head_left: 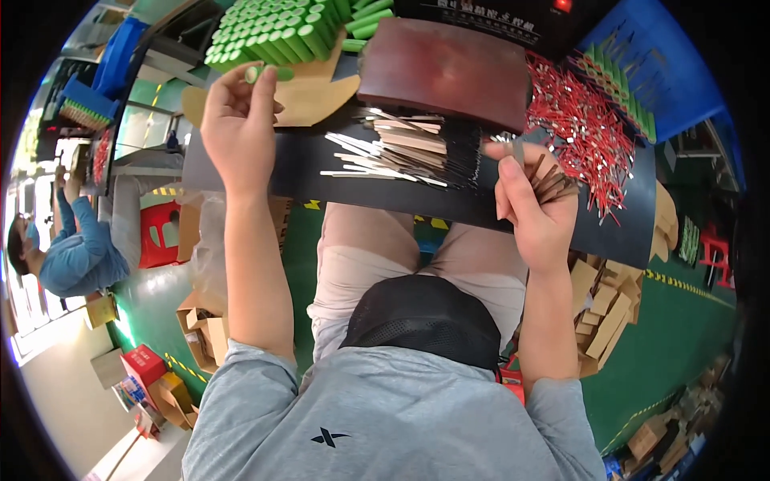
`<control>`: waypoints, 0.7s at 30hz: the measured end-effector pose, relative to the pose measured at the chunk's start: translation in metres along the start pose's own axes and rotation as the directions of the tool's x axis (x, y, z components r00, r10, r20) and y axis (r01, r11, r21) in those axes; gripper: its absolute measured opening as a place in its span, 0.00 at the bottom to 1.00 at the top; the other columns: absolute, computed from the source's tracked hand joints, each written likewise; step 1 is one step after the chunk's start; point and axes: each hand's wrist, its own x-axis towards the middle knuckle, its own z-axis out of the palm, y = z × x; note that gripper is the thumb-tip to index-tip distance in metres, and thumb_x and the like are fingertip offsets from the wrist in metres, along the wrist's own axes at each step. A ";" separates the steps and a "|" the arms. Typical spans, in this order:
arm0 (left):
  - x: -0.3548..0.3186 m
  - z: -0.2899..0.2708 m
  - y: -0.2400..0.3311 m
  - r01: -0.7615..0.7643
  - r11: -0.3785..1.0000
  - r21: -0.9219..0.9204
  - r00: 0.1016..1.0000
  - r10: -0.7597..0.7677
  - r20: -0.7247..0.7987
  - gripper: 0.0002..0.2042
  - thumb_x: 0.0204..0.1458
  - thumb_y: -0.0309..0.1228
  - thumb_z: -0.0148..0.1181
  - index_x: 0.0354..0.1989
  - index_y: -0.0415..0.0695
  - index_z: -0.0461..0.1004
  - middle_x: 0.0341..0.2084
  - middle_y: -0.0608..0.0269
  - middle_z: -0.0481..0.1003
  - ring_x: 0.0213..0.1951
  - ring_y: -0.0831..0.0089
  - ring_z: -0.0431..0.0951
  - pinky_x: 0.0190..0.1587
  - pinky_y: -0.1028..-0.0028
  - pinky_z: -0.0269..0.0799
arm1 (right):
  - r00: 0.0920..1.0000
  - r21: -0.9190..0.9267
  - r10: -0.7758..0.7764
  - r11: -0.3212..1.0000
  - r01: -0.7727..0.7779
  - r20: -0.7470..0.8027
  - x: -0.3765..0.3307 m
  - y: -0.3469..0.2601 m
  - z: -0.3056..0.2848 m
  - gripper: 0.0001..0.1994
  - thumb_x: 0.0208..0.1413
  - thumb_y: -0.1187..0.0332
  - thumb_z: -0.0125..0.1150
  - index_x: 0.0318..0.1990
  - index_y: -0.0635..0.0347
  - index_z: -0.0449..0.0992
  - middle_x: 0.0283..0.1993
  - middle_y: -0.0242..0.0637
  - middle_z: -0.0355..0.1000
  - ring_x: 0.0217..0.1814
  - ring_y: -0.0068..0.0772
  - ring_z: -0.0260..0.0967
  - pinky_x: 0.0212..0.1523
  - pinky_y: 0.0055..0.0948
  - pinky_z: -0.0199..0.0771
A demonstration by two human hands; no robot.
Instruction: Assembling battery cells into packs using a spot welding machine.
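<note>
My left hand (pixel 241 120), raised at the left of the bench, pinches a green battery cell (pixel 284 74) between thumb and fingers. Just beyond it, many upright green cells (pixel 277 36) stand packed on brown cardboard (pixel 309 100). My right hand (pixel 541 212) is closed around several thin brown strips (pixel 553 183), which fan out past the palm. A small shiny metallic piece shows by its fingertips, too blurred to make out. Between my hands, a pile of thin pale and dark strips (pixel 401 148) lies on the black worktop (pixel 297 168).
Behind the strips stands a dark red block-shaped thing (pixel 445 68). Red wires with silvery ends (pixel 581 120) are heaped at the right, near wired green cells (pixel 622 88) and a blue bin (pixel 666 60). Cardboard boxes (pixel 601 313) sit below. Another person (pixel 84 248) works far left.
</note>
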 end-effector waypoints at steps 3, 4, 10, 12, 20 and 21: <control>-0.002 0.012 0.038 -0.097 0.992 -0.077 0.990 0.105 0.097 0.13 0.59 0.30 0.71 0.48 0.36 0.80 0.29 0.66 0.80 0.28 0.81 0.78 0.32 0.80 0.73 | 0.998 0.030 -0.056 0.998 0.057 -0.025 -0.001 0.003 0.002 0.07 0.70 0.73 0.59 0.51 0.66 0.75 0.27 0.25 0.69 0.24 0.14 0.63 0.26 0.18 0.60; -0.003 0.020 0.046 -0.089 0.993 -0.081 0.990 0.097 0.102 0.13 0.59 0.30 0.71 0.48 0.36 0.80 0.29 0.66 0.80 0.28 0.81 0.78 0.32 0.80 0.73 | 0.997 0.046 -0.050 0.998 0.053 -0.050 -0.002 0.003 0.001 0.06 0.69 0.74 0.59 0.49 0.64 0.73 0.27 0.26 0.70 0.24 0.14 0.63 0.26 0.18 0.60; -0.013 0.071 0.107 0.113 0.958 -0.263 0.901 0.012 0.434 0.10 0.60 0.24 0.68 0.47 0.34 0.78 0.30 0.70 0.78 0.29 0.84 0.76 0.33 0.81 0.72 | 0.997 0.123 -0.071 0.990 0.074 -0.027 -0.001 0.011 -0.012 0.04 0.66 0.73 0.63 0.43 0.62 0.74 0.27 0.25 0.70 0.24 0.12 0.62 0.25 0.17 0.58; -0.009 0.080 0.109 0.122 0.985 -0.125 0.850 -0.038 0.526 0.09 0.60 0.24 0.68 0.46 0.34 0.78 0.30 0.68 0.80 0.30 0.84 0.78 0.34 0.81 0.73 | 0.998 0.120 -0.041 0.992 0.045 -0.037 -0.002 0.010 -0.016 0.04 0.66 0.73 0.64 0.41 0.62 0.75 0.27 0.24 0.70 0.24 0.12 0.61 0.24 0.17 0.57; 0.012 0.114 0.048 -0.344 0.599 -0.723 0.619 0.724 0.305 0.11 0.61 0.23 0.67 0.49 0.33 0.77 0.30 0.67 0.80 0.32 0.84 0.78 0.36 0.82 0.73 | 0.973 -0.061 -0.104 0.994 0.094 -0.205 0.025 -0.035 0.008 0.07 0.64 0.68 0.68 0.36 0.61 0.81 0.21 0.19 0.67 0.20 0.08 0.56 0.21 0.17 0.50; 0.012 0.116 0.046 -0.380 0.587 -0.715 0.615 0.737 0.279 0.11 0.61 0.24 0.66 0.49 0.33 0.77 0.30 0.68 0.79 0.32 0.85 0.77 0.35 0.82 0.72 | 0.973 -0.059 -0.109 0.993 0.099 -0.204 0.034 -0.042 0.011 0.07 0.64 0.68 0.68 0.36 0.61 0.81 0.21 0.19 0.67 0.20 0.08 0.56 0.21 0.17 0.50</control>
